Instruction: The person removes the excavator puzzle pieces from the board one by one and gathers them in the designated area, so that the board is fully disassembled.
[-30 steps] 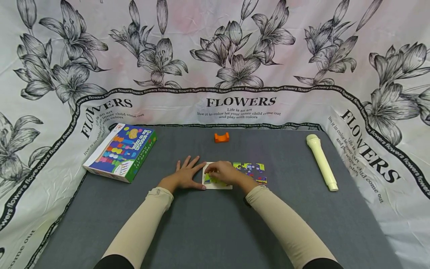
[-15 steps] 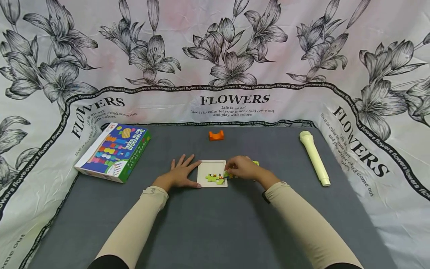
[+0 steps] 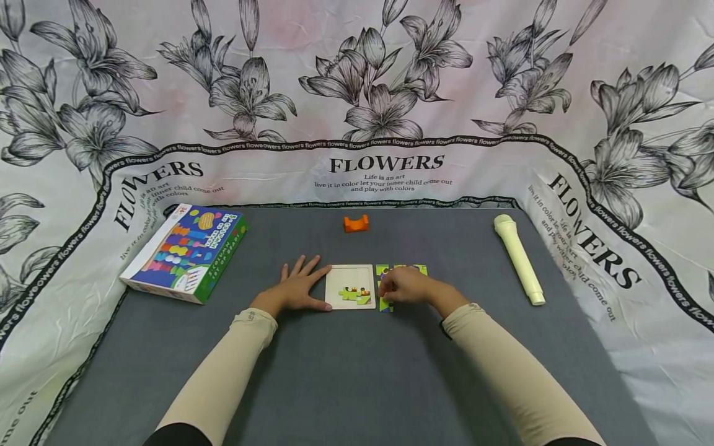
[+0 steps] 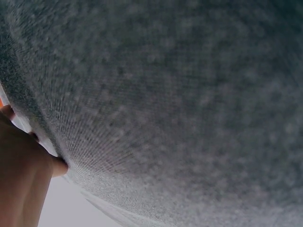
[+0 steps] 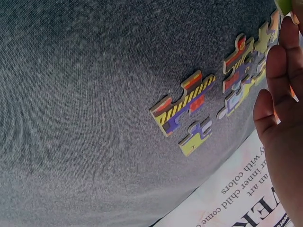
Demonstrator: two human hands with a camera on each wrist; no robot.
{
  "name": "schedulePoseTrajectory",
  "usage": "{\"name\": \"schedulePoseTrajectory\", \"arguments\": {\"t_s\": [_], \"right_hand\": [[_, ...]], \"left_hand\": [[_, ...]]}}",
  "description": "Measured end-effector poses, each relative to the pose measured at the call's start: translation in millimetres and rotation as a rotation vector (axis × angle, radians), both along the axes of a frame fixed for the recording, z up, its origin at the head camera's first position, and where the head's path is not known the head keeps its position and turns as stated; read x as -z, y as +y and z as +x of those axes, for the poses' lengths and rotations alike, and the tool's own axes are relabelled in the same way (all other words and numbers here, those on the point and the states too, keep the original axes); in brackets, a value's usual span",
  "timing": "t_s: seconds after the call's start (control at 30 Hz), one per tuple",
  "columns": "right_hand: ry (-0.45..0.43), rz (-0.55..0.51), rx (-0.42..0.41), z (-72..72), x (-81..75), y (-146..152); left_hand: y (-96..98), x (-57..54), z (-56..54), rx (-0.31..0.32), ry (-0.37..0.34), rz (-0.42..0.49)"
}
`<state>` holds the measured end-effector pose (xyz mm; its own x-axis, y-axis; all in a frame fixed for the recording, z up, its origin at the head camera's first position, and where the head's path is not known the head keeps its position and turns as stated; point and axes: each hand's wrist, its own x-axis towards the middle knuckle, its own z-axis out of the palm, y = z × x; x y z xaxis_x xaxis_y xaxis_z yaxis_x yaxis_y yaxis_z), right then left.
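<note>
A shallow, pale wooden puzzle tray point(image 3: 348, 273) lies at mid-table, with a few joined green pieces point(image 3: 350, 295) in its lower part. My left hand point(image 3: 295, 291) is spread flat at the tray's left side, thumb and index fingertip against its edge. Right of the tray, my right hand point(image 3: 409, 286) bends over loose puzzle pieces point(image 3: 385, 306) and hides several of them. In the right wrist view, a green puzzle piece point(image 5: 283, 6) is pinched at that hand's fingertips. Striped, red and purple pieces point(image 5: 182, 105) lie apart on the cloth there.
A colourful game box point(image 3: 186, 253) lies at the back left. Behind the tray sits a small orange bracket-like object point(image 3: 356, 223), and a pale yellow tube with a wider end point(image 3: 520, 260) lies on the right. Flower-printed fabric point(image 3: 390, 171) rises behind the grey table.
My right hand has moved from over the tray to the loose pieces at its right, uncovering the pieces inside. My left hand stays at the tray's edge. The head view has shifted slightly.
</note>
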<state>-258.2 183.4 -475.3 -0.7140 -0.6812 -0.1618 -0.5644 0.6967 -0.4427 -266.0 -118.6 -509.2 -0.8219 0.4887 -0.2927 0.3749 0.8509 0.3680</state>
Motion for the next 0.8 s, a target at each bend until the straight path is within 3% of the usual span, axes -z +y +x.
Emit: {"name": "schedulePoseTrajectory", "arguments": {"t_s": [0.2,0.47,0.8], "right_hand": [[0.002,0.033,0.021,0.7,2.5,-2],[0.008,-0.013,0.02,-0.2,1.9,-6],[0.144,-0.07,-0.018,0.6,4.6,-39]], "left_hand": [[-0.2,1.1,-0.1,-0.003,0.0,0.003],[-1.3,1.2,-2.2,-0.007,0.0,-0.005],[-0.5,-0.9,-0.4,0.003,-0.008,-0.005]]}}
